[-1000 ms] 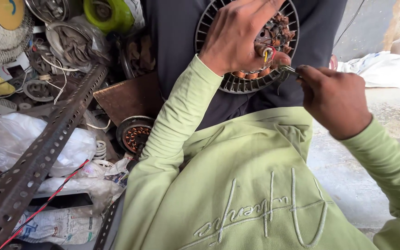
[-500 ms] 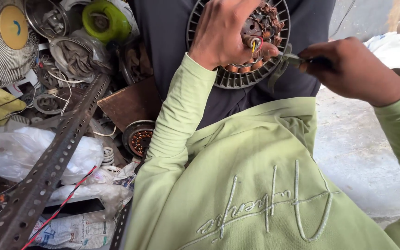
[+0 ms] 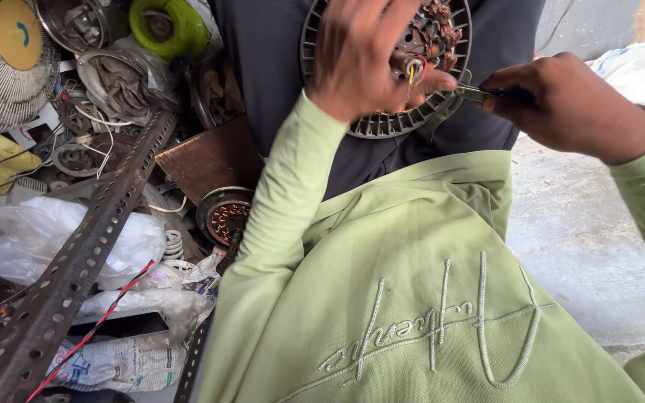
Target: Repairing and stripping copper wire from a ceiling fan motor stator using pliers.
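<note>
Copper windings, brown and tangled, sit at the centre of the round grey ribbed motor housing [image 3: 382,123] that I see propped on the dark-trousered lap at the top of the head view. My left hand [image 3: 363,63] is clamped over its face, fingers spread and curled around the core, thumb close to the short yellow and red wire ends [image 3: 414,71]. My right hand [image 3: 572,101] is closed tight on a slim dark-handled metal tool [image 3: 479,93], whose tip meets the housing rim just beside the left thumb.

The risks, as I judge them: the tool tip lies so near the thumb that a slip off the rim could jab it, and hard levering could nick the winding wire or crack a rib. The housing rests only on the lap, so a sideways push could roll it off toward the scrap on my left.

Much is hidden. The left hand covers most of the core, so I cannot tell what the tip actually bears on. The housing's top is cut off by the frame edge, and the tool's working end is too small to identify. Beside me a perforated rusty steel angle bar [image 3: 83,254] lies across crumpled clear plastic bags [image 3: 31,239].
</note>
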